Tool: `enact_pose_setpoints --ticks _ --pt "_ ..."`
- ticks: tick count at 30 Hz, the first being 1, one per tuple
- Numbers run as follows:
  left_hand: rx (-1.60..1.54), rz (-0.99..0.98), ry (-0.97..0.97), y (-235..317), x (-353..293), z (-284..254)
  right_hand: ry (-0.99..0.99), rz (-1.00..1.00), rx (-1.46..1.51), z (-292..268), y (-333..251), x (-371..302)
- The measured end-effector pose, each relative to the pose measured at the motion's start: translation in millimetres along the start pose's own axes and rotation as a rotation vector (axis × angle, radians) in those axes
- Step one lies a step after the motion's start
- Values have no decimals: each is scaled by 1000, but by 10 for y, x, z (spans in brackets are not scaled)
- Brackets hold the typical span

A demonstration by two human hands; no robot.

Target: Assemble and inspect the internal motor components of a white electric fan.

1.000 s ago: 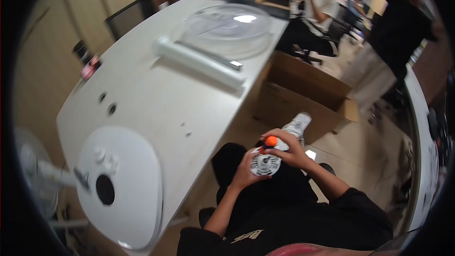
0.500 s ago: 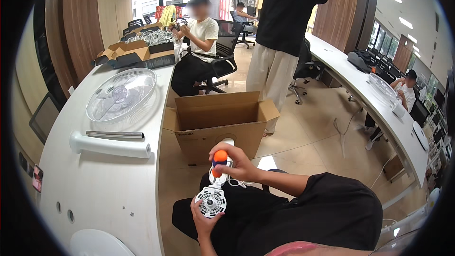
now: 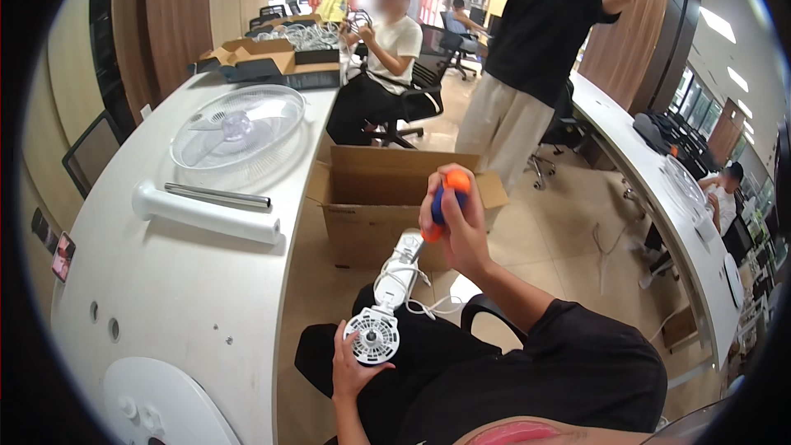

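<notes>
"Holding what, that right hand [image 3: 461, 222]?"

"An orange-and-blue handle [image 3: 442, 208], fingers wrapped round it. Right of frame centre, well apart from the fan head [image 3: 371, 338]. Other end of the tool: can't make it out from here."

"And the left hand [image 3: 356, 372]?"

"Lower centre of frame. Gripping the fan head by its rim, fingers along the left side, thumb under the lower right. Slotted round face up, small dark shaft in the middle."

"Where does the rest of that piece lie?"

"White neck [image 3: 395, 282] runs up and slightly right from the head, over the dark-clothed lap. Pale cord [image 3: 427, 308] loops off to its right."

"Behind it?"

"Open cardboard box [image 3: 371, 231], mid-frame, on the floor."

"Table [image 3: 185, 305], left side: what's there?"

"Upper left, round fan cage [image 3: 237, 130], clear blades showing. Below it a metal rod [image 3: 216, 197] just beside a thick white tube [image 3: 206, 214]. Lower left corner, rounded white base [image 3: 165, 402], small white parts on top."

"Others about?"

"Seated person in a white shirt [image 3: 397, 51], upper centre, handling dark cable. Standing person in a black shirt [image 3: 540, 29], arms up, upper right."
</notes>
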State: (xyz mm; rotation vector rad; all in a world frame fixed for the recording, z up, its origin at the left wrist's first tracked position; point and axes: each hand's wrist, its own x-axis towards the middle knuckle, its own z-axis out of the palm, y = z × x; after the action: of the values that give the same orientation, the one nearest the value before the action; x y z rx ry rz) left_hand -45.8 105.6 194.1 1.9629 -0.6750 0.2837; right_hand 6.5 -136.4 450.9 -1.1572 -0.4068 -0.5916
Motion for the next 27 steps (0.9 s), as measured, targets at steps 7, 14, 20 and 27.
enact_pose_setpoints --ticks 7,14,20,27 --pt "-41 -122 -38 -313 -277 108 -1263 -14 -341 544 -73 -381" --pt "-149 -71 1 59 58 63 -1237 254 -808 166 559 -622" --pt "-59 -143 21 25 -209 -16 -1105 72 -752 745 847 -558" --pt "-118 -39 68 -17 -119 82 -1174 -38 -874 1543 1252 -438"
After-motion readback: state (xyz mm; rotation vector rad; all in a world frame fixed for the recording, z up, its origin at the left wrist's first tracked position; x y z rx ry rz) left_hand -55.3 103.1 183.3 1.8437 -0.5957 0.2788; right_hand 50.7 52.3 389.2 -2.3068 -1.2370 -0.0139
